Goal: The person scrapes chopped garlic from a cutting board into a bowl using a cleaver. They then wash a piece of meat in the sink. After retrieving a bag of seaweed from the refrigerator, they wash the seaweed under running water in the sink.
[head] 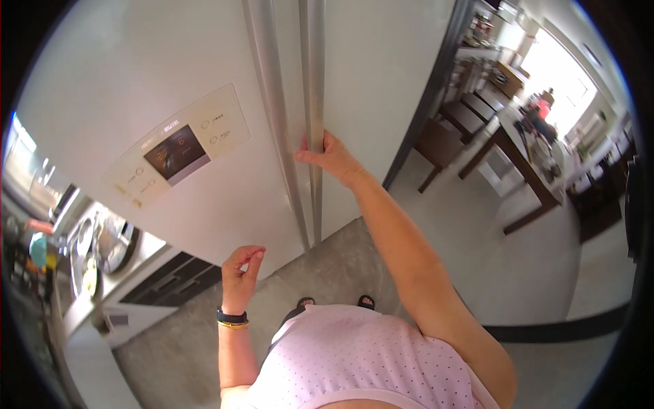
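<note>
Before me stands a white double-door refrigerator (214, 214) with two long metal handles side by side. My right hand (332, 158) is wrapped around the right door's handle (314, 61), its thumb pointing toward the left handle (273, 82). Both doors look closed. A control panel (232, 115) with a dark display and round buttons is set in the left door. Lower down, my left hand (239, 278) is held in front of the left door, thumb and fingertips pinched together. I see nothing between those fingers. A dark watch band (231, 317) circles the left wrist.
At left, a counter (148, 250) holds a sink (115, 245) and blurred items, with dark drawer fronts (173, 278) below. Through a doorway at right are wooden chairs (431, 143) and a dining table (521, 153) bearing various objects. Grey floor (204, 327) lies underfoot.
</note>
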A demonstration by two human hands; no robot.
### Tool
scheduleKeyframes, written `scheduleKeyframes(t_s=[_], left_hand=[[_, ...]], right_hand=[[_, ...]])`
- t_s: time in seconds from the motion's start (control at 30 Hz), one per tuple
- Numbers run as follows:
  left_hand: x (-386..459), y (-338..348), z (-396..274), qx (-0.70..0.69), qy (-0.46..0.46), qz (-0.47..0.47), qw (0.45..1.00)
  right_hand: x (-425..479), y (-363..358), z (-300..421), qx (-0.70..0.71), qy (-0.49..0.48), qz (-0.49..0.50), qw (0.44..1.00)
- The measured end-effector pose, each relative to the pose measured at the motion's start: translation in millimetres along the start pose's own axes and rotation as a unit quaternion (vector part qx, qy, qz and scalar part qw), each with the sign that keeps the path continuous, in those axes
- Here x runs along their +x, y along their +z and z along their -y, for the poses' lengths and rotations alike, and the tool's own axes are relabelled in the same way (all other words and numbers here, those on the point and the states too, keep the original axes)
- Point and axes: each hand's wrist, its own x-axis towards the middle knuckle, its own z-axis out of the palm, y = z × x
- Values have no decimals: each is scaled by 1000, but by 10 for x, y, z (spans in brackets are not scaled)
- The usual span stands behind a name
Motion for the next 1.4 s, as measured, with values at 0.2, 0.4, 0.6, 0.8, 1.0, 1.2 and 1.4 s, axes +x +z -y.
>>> scheduleKeyframes(t_s=[0.2, 0.4, 0.6, 0.8, 1.0, 1.2, 1.4], left_hand=[[-523, 578, -208, -24, -52, -100, 993], [-894, 877, -409, 25, -76, -147, 986], [-805, 866, -405, -1, -72, -153, 986], [-463, 992, -356, -22, -79, -102, 991], [-180, 1286, -265, -26, -72, -18, 997], [-40, 1705, -250, -16, -55, 27, 998], [33, 2156, -231, -22, -66, 57, 996]], right_hand=[[51, 74, -150, -55, 11, -17, 998], [-155, 95, -53, -73, 31, -85, 993], [-794, -441, -158, -51, -3, -54, 997], [-1744, -1314, -63, 3, 34, -101, 994], [-2450, -2297, -369, 15, 29, -354, 935], [-2633, -3555, -667, 42, -47, -466, 882], [-2354, -4635, -716, 102, -96, -447, 884]])
